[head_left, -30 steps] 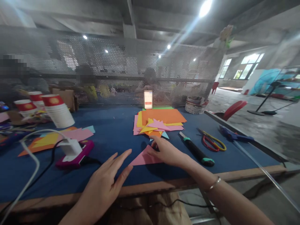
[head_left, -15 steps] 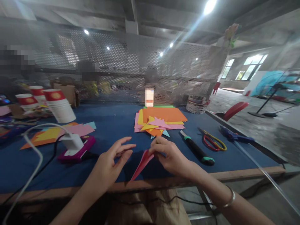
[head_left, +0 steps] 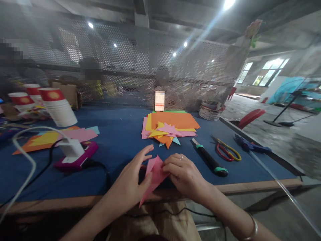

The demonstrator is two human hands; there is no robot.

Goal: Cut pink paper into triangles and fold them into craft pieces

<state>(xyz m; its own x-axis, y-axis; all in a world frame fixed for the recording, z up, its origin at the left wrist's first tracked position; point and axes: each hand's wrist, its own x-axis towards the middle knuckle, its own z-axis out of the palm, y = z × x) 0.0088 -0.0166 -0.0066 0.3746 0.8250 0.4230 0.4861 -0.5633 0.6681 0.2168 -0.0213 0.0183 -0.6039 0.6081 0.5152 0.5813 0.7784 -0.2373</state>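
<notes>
A folded pink paper is held above the front edge of the blue table, its lower tip pointing down. My right hand pinches its right side and wears a ring. My left hand is at the paper's left side, thumb in front of it and fingers behind, partly hidden. Beyond the hands lies a stack of coloured paper sheets, with pink, yellow, orange and light blue pointed cut pieces on its front part.
A black-and-green cutter, red-and-yellow scissors and a blue glue gun lie right. Left are a purple power strip with cables, coloured paper and paper cups. A basket stands behind.
My left hand has moved right to the pink paper and now touches it. The paper has been turned, showing a broader face. The view has shifted slightly.
</notes>
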